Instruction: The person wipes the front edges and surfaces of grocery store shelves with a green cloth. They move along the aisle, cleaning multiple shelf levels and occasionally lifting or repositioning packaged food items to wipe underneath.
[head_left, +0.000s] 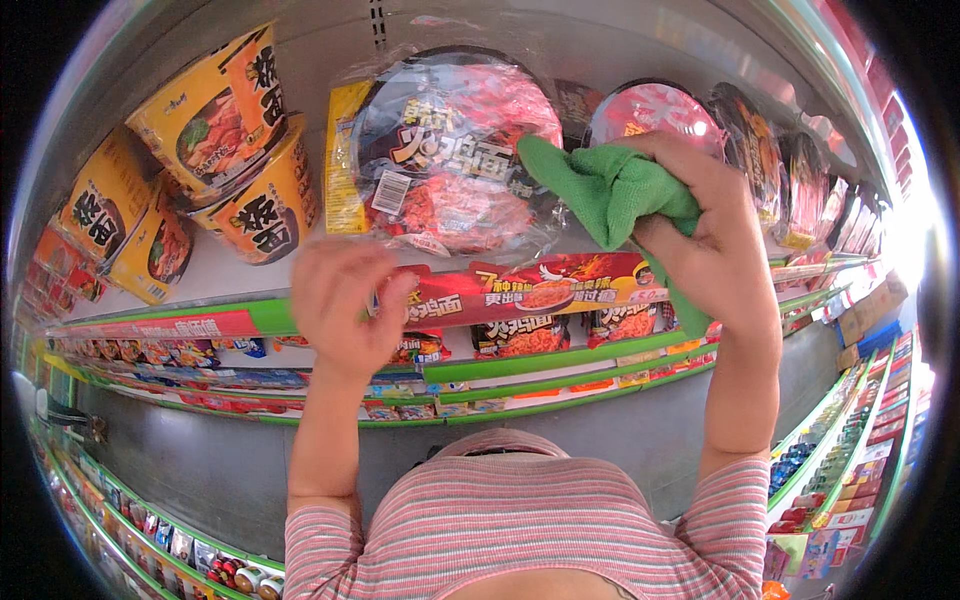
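My right hand (716, 232) grips a bunched green cloth (622, 187) between thumb and fingers; one end hangs below the palm. The cloth's tip overlaps, in this view, the right side of a large round pack of instant noodles (457, 150) in clear plastic wrap. That pack stands on the shelf (225, 277) with its printed lid facing me. Blurred, my left hand (349, 307) hovers by the green shelf edge, below the pack's left corner. Its fingers are loosely bent, the thumb apart, and nothing shows in it.
Yellow noodle tubs (217, 120) are stacked at left. Another round pack (652, 112) stands behind my right hand, with more packs (802, 187) beyond. A red printed strip (525, 289) lines the shelf front. Bagged noodles (521, 334) fill lower shelves; further stocked shelves (832, 442) stand behind me.
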